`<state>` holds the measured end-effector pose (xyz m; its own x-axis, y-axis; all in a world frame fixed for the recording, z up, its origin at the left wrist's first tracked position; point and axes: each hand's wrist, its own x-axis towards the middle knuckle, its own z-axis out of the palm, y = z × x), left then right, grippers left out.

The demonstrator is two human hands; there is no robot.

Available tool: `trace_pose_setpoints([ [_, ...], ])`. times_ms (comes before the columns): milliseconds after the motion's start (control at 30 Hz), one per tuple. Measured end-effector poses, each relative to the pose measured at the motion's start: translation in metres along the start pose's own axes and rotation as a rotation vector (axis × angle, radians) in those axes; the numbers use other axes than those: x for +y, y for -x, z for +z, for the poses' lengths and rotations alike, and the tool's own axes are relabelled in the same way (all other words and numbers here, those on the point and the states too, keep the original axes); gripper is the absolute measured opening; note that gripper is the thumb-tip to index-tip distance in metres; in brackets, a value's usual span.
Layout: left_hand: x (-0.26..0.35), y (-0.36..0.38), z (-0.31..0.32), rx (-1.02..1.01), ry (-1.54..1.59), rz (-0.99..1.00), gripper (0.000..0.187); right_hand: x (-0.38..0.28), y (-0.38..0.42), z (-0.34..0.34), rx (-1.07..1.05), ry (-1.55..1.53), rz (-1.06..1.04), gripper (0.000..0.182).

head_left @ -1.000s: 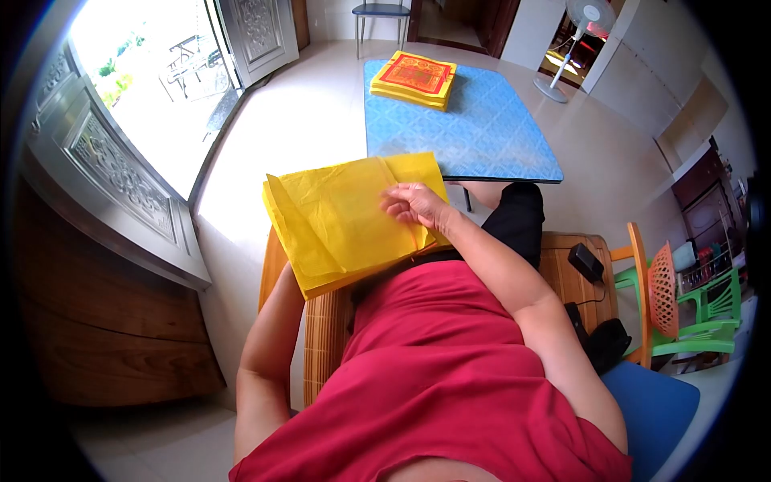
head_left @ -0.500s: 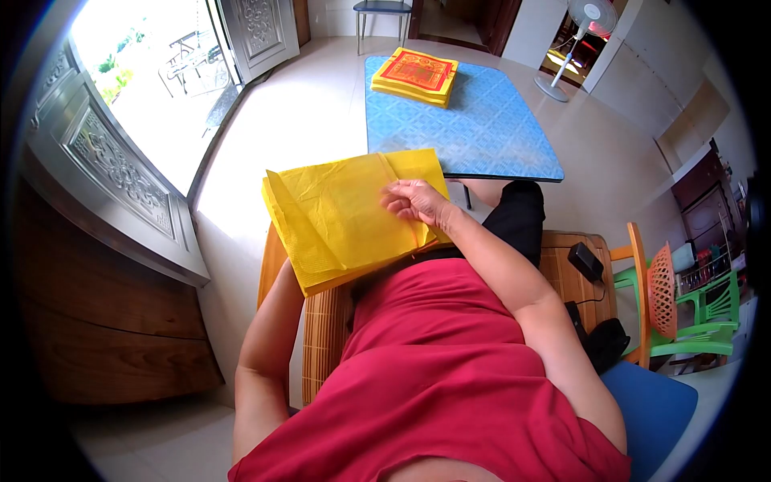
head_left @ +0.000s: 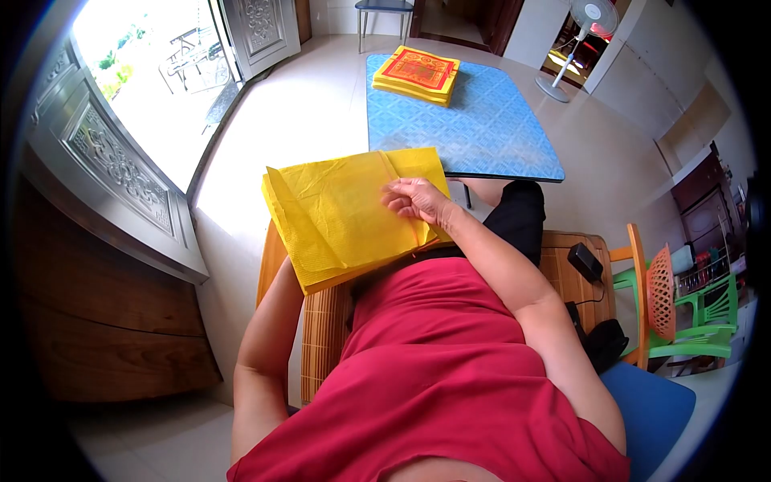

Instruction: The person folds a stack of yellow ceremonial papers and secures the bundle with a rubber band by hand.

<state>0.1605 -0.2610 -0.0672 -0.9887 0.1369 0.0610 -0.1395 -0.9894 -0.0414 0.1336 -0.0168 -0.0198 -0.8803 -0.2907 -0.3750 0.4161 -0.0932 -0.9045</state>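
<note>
A thick stack of yellow paper sheets (head_left: pixel 329 213) lies tilted over my lap, its left edge folded up a little. A thin reddish band (head_left: pixel 388 165) crosses its right part. My right hand (head_left: pixel 416 199) is over the right side of the stack, along the line of the band, with fingers curled together; whether they pinch the band or a sheet cannot be made out. My left forearm (head_left: pixel 273 321) runs up under the stack's near left corner, and the paper hides that hand.
Ahead stands a blue patterned table (head_left: pixel 498 120) bearing another yellow stack (head_left: pixel 416 74) with red print on top. Open metal doors (head_left: pixel 120 169) are at left. A fan (head_left: pixel 566 60) stands back right; a black adapter (head_left: pixel 585 263) and green chair (head_left: pixel 699 341) are at right.
</note>
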Motion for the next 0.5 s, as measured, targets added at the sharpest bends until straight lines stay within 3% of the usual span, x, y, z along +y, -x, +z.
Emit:
trace_pose_setpoints([
  [500,-0.0058,0.0017,0.0017,-0.001,0.034,0.026,0.064,-0.0007,0.0009,0.001,0.007,0.003,0.002,0.028],
])
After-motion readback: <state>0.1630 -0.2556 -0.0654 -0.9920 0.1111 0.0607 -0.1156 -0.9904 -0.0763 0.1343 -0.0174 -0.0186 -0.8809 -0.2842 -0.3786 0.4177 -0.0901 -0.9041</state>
